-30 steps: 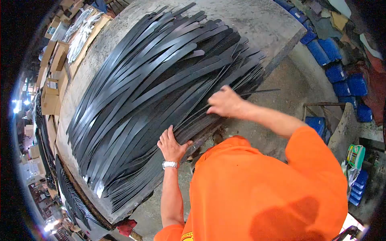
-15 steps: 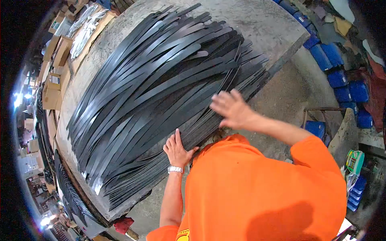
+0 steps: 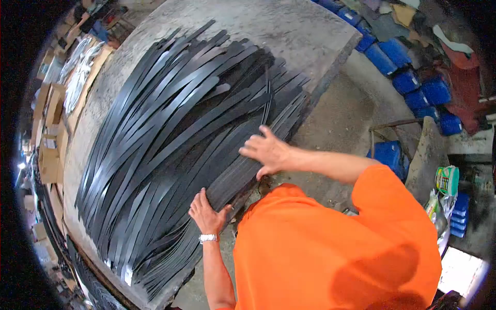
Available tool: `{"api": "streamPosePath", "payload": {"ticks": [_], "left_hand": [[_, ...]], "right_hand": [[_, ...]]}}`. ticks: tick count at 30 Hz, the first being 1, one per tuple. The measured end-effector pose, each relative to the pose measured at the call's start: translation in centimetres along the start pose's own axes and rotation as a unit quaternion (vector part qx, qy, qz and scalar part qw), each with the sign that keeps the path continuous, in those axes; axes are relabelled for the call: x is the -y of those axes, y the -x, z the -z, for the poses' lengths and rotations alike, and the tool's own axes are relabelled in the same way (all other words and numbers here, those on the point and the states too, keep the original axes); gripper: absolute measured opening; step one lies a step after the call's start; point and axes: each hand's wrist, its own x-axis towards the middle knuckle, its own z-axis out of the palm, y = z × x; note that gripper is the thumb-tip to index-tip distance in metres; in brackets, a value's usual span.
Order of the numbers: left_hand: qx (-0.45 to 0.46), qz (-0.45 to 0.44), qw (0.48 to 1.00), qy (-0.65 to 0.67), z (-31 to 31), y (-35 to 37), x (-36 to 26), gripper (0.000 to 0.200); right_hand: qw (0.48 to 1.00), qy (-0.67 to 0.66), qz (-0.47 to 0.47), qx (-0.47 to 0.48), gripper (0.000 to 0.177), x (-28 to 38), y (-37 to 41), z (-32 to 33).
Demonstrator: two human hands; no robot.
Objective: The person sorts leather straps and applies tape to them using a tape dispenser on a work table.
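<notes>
Many long black strips [image 3: 170, 124] lie fanned out over a grey stone-like table [image 3: 289, 26]. Along the near edge, narrower strips [image 3: 232, 178] run side by side in a tight bundle. My left hand [image 3: 207, 213], with a metal watch at the wrist, rests on the near side of this bundle, thumb apart from the fingers. Farther along the same bundle is my right hand [image 3: 267, 151], fingers spread, over or touching the strips; contact is hard to make out. Neither hand is wrapped round a strip.
Cardboard boxes [image 3: 50, 160] and white coiled material [image 3: 80, 77] are at the left. Blue containers [image 3: 381, 59] stand on the floor at the right, near a green-and-white tub [image 3: 447, 181]. The table's right edge [image 3: 330, 77] slants beside the strips.
The camera view has shifted, so the table and strips appear farther left. My right hand has come down onto or close over the bundle, its fingers still spread. My left hand stays on the bundle.
</notes>
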Motion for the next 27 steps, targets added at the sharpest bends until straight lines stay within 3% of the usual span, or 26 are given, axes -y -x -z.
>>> {"api": "streamPosePath", "payload": {"ticks": [3,5,9,11,12,14,15,17,19,20,23,27], "left_hand": [[0.009,0.022,1.000,0.007,0.4,-0.6,-0.7,0.108],[0.011,0.021,1.000,0.007,0.4,-0.4,-0.4,0.108],[-0.016,-0.005,1.000,0.020,0.4,-0.4,-0.4,0.109],[0.018,0.008,1.000,-0.006,0.4,-0.6,-0.2,0.115],[0.033,0.026,0.999,0.003,0.7,-0.5,-0.5,0.118],[0.037,0.021,0.998,-0.038,0.9,-0.5,-1.1,0.123],[0.033,0.015,0.999,-0.032,0.9,-0.4,-1.1,0.124],[0.043,0.024,0.998,-0.045,0.8,-0.5,-1.2,0.122],[0.064,0.034,0.996,-0.048,1.0,-0.4,-1.1,0.122],[0.066,0.032,0.995,-0.061,0.8,-0.4,-1.0,0.120],[0.045,0.009,0.998,-0.053,1.0,-0.1,-0.7,0.120],[0.070,0.027,0.996,-0.046,1.6,0.6,-0.3,0.128]], "right_hand": [[0.996,0.073,-0.052,-0.022,0.098,-6.6,3.9,1.7],[0.986,0.118,-0.117,-0.013,0.085,-9.8,6.0,2.8],[0.957,0.066,-0.282,-0.027,0.053,-14.5,8.0,3.4],[0.931,0.034,-0.354,-0.082,0.049,-16.6,8.3,3.6],[0.907,0.064,-0.395,-0.131,0.043,-19.2,8.7,0.2],[0.871,-0.034,-0.440,-0.213,0.037,-21.3,8.6,-3.1],[0.847,-0.126,-0.439,-0.273,0.039,-21.3,8.3,-4.3],[0.805,-0.066,-0.501,-0.311,0.039,-18.2,6.4,-4.6],[0.789,-0.086,-0.499,-0.347,0.040,-16.8,5.4,-4.4],[0.792,-0.143,-0.495,-0.327,0.041,-16.6,5.5,-3.9],[0.815,-0.059,-0.447,-0.365,0.042,-14.3,4.2,-6.0],[0.842,-0.038,-0.428,-0.324,0.046,-8.6,4.4,-6.0]]}}
